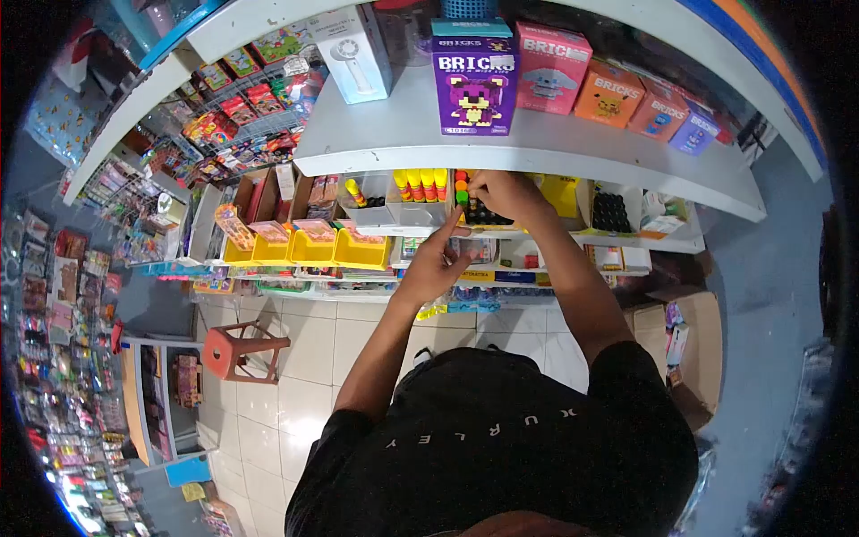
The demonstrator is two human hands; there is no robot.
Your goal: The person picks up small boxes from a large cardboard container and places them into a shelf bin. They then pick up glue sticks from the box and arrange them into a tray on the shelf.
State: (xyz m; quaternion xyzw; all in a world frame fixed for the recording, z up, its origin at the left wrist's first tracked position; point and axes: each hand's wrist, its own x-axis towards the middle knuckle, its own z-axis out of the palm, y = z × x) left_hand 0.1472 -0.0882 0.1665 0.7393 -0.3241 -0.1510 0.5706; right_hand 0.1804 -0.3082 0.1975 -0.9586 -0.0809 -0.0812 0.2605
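Both my hands reach to a shelf box beneath the grey top shelf. My right hand (506, 195) is at the box of dark round-topped items (488, 216), its fingers closed by small orange and green round items (462, 186); what they hold is hidden. Just left and lower, my left hand (438, 262) has its fingers apart, with the index finger pointing up to the green item at the box's left edge. Yellow tubes with red lower parts (420, 185) stand in the clear tray to the left.
Brick toy boxes (474, 85) and a fan box (355, 58) stand on the grey shelf (528, 143) above my hands. Yellow bins (313, 251) line the lower left. A red stool (242, 351) is on the tiled floor; an open carton (698, 358) sits at right.
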